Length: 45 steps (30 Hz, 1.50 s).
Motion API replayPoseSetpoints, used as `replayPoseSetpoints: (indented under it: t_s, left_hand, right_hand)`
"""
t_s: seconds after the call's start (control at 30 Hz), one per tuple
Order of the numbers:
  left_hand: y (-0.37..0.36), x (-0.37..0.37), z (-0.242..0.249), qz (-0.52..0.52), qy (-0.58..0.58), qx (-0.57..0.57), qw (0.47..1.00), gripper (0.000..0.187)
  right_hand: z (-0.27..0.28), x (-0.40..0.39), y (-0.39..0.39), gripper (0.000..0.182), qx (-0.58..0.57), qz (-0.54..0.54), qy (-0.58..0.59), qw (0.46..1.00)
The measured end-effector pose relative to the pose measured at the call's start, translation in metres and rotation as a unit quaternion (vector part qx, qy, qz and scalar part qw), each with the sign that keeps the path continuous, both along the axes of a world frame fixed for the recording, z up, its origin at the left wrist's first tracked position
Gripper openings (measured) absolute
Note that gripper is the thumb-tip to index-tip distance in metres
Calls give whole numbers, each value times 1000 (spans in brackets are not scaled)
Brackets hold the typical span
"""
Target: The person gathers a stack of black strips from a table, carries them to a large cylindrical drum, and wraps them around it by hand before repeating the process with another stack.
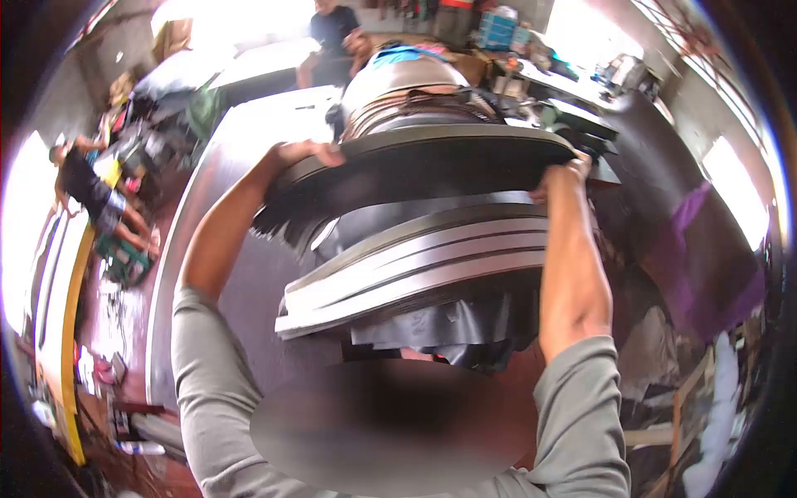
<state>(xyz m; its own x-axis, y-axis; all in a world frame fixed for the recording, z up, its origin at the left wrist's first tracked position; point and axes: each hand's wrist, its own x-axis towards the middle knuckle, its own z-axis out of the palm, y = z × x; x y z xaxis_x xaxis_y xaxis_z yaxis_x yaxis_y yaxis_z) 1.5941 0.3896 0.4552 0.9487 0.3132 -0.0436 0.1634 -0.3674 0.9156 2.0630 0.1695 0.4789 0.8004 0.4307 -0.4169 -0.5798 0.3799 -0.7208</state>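
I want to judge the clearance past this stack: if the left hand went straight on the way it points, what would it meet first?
The left hand grips the far edge of the top dark sheet and points up-table. Going on, it would probably first meet the layered stack of sheets beyond, though depth is unclear.

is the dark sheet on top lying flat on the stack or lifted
Lifted. The left hand and right hand grip opposite edges of the dark sheet, and a gap shows between it and the stack below.

A person in a dark shirt (332, 29) stands at the table's (249, 133) far edge; blue crates (498, 29) sit behind.
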Motion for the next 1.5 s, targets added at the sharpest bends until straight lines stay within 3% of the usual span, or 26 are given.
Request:
replayPoseSetpoints:
  t_s: [0.27,0.3,0.67,0.7,0.73,0.8,0.9,1.0,1.1,1.23,1.37,1.43,1.5]
  left_hand:
    - [-21,87,-28,-72,46,-14,996,36]
    - [-10,95,-39,-126,13,20,992,35]
    - [19,74,-72,-45,55,-36,997,39]
    - [24,71,-73,-39,60,-36,997,38]
    - [29,68,-72,-37,64,-37,997,38]
    - [36,55,-75,-19,70,-43,996,37]
    - [41,40,-79,5,71,-43,997,35]
    - [45,38,-70,8,28,-25,999,33]
    - [51,40,-28,-19,-49,20,998,31]
    - [53,47,-15,-85,-122,40,988,29]
    - [32,54,-91,-17,45,-49,998,50]
    - [25,59,-103,2,66,-92,994,61]
    - [18,57,-97,26,76,-125,989,72]
  right_hand:
    - [-28,48,-21,75,-34,14,11,999]
    - [-31,51,-23,74,-40,14,15,999]
    - [-63,79,-28,66,-37,7,91,995]
    - [-72,85,-25,69,40,44,36,998]
    - [-77,102,-20,59,33,48,-55,997]
    - [-70,55,-17,55,-16,-37,-47,998]
    - [-64,39,-18,54,8,-30,34,999]
    - [-52,37,-20,58,12,-14,13,1000]
    - [-31,-1,-26,65,-15,-11,39,999]
    - [-49,22,-20,68,-78,10,-125,989]
    - [-48,31,-22,57,-19,-13,66,998]
    - [-48,28,-19,57,-77,-53,32,995]
    - [-42,6,-18,59,-80,-13,-71,994]
